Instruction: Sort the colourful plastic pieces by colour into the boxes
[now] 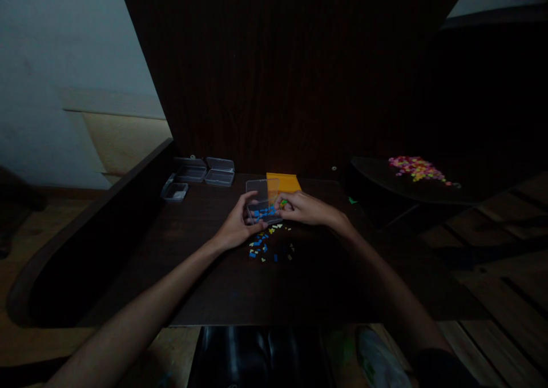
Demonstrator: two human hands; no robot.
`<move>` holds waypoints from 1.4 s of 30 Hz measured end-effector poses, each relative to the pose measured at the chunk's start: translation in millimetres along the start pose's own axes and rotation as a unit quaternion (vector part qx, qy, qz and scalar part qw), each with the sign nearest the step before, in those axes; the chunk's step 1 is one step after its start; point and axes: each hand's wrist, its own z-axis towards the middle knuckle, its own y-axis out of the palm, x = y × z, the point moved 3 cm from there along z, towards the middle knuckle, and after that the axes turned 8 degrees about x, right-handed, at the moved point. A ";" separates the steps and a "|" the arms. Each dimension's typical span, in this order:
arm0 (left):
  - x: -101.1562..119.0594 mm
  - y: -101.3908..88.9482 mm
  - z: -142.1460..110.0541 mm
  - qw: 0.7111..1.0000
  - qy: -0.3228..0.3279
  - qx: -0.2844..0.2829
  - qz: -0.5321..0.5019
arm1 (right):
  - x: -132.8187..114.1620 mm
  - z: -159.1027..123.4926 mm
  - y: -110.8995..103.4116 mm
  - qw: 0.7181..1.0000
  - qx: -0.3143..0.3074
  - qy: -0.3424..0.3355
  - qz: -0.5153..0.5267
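Note:
My left hand point(238, 223) grips a small clear plastic box point(257, 189) by its left side, thumb along the front edge. The box's lid stands open, and several blue pieces point(264, 212) lie inside. At the box's right side, my right hand point(303, 207) has its fingers closed around a small green piece point(283, 203); its exact kind is too small to make out. On the dark tabletop just in front of the box, loose blue, yellow and pale little pieces point(259, 243) are scattered.
Several other clear boxes point(220, 177) stand at the back left of the table. A yellow-orange packet point(291, 181) lies behind the box. To the right, a heap of pink, red and yellow bits point(417, 169) sits on a dark surface. A green scrap point(351, 200) lies nearer.

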 end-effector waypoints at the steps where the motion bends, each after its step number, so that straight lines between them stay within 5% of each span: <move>1: 0.0 0.6 -0.4 1.000 0.000 -0.005 -0.001 | -2.3 6.3 2.0 1.000 -0.013 -0.001 -0.012; 12: -4.8 4.8 -1.5 0.998 -0.015 -0.039 -0.040 | -6.4 34.9 21.0 0.980 -0.184 0.025 -0.069; 28: -2.0 3.9 -0.3 0.999 -0.015 -0.035 -0.039 | -6.2 25.7 7.2 0.990 -0.094 -0.040 -0.097; 36: -7.5 -2.0 5.0 1.000 0.003 -0.009 -0.004 | -8.9 13.6 -11.0 0.998 0.052 -0.029 -0.031; 42: -5.4 -7.7 8.2 0.999 0.007 0.038 0.015 | -9.4 -3.0 3.0 1.000 0.017 -0.018 0.018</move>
